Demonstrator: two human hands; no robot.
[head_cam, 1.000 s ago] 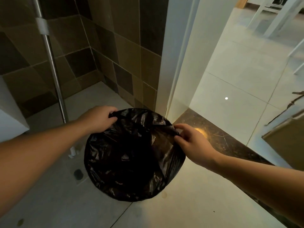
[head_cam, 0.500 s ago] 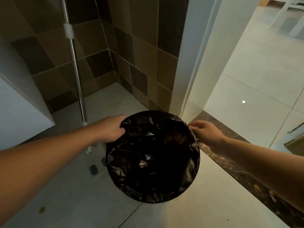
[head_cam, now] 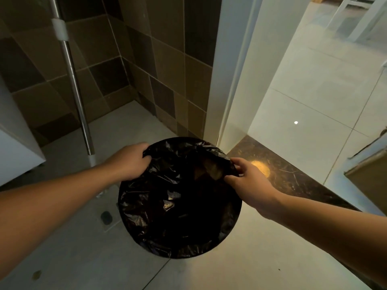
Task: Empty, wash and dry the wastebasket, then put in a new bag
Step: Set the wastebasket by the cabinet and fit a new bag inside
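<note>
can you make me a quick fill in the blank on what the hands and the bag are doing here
1. Both hands grip the rim of a ____ plastic bag.
2. The left hand holds the bag's ____ edge.
3. The right hand pinches the edge nearest the dark ____ threshold.
4. A metal ____ stands beyond the left hand.

Missing words: black; left; marble; pole

Brown and tan wall tiles (head_cam: 134, 65) lined the dim corner, above a grey floor (head_cam: 69, 243) with a small dark drain (head_cam: 106, 217) set in it. A metal pole (head_cam: 75, 91) leaned up past a white cabinet (head_cam: 15, 147) on the left. Beyond the white door frame (head_cam: 222, 80) and dark marble threshold (head_cam: 293, 178), glossy pale tiles (head_cam: 314, 84) lay brightly lit (one small lamp reflection showed).
</note>
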